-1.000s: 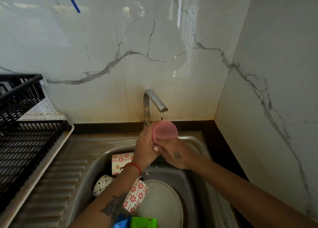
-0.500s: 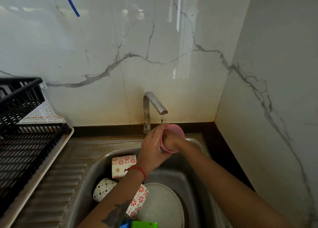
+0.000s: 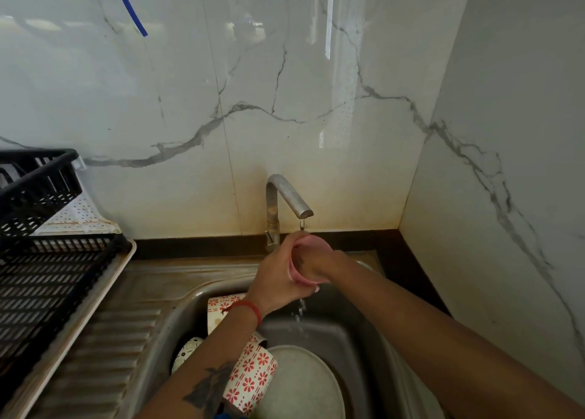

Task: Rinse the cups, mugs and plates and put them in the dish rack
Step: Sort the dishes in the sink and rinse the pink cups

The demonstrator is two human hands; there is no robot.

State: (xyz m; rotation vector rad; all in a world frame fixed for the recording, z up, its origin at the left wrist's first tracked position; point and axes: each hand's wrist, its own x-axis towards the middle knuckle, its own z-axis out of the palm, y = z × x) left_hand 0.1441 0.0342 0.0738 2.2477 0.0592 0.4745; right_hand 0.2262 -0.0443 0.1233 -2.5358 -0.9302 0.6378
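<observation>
Right hand (image 3: 311, 265) now inside pink cup (image 3: 300, 276), left hand (image 3: 275, 279) gripping it, steel sink (image 3: 335, 330), marble wall (image 3: 190, 102)

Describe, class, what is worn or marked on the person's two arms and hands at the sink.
Both forearms are bare, with no sleeves in view. The left hand has a thin red cord bracelet at the wrist, and a dark tattoo marks that forearm. The right hand carries a small dark mark on its back; no rings or watch show.

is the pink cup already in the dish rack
No, both hands hold the pink cup under the tap, over the sink; the rack sits off to the left.
</observation>
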